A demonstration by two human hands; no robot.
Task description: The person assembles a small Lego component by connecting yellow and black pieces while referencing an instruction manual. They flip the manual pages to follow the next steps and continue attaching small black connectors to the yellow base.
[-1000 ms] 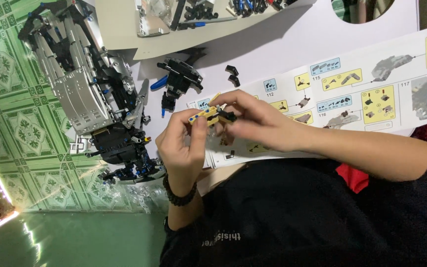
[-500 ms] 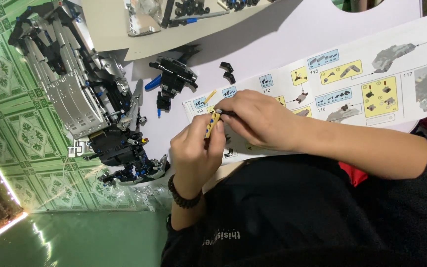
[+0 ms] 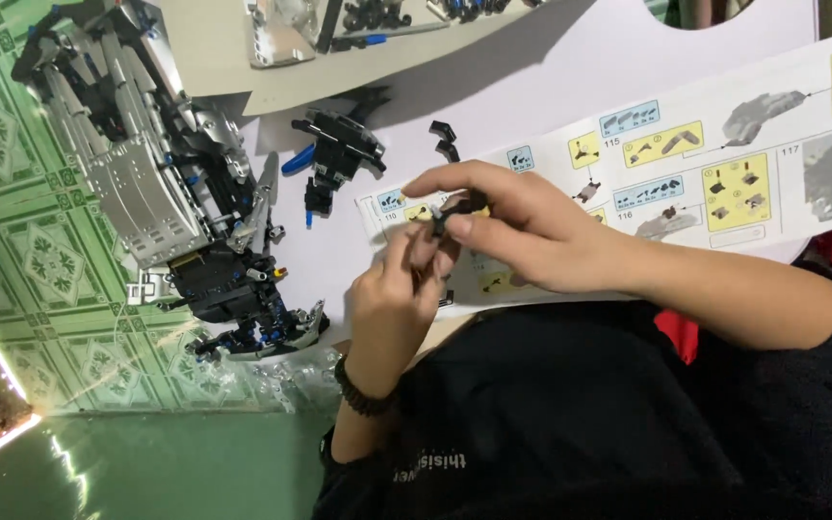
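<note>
Both hands meet over an open instruction booklet [image 3: 715, 164]. My left hand [image 3: 392, 299], with a dark bracelet at the wrist, reaches up from below and pinches a small black and yellow brick assembly [image 3: 443, 218]. From the right, my right hand [image 3: 517, 231] grips the same small assembly with thumb and forefinger. Fingers hide most of the piece. A large silver and black brick vehicle model [image 3: 151, 193] lies to the left of the hands.
A small black sub-assembly with a blue pin [image 3: 337, 149] and two loose black pieces [image 3: 445, 140] lie on the white sheet [image 3: 551, 77]. A beige tray [image 3: 243, 58] with several parts sits at the top. Green patterned floor tiles [image 3: 21, 260] lie on the left.
The small assembly has been turned between the fingers, and its yellow part is now mostly covered. Both hands stay together over the booklet.
</note>
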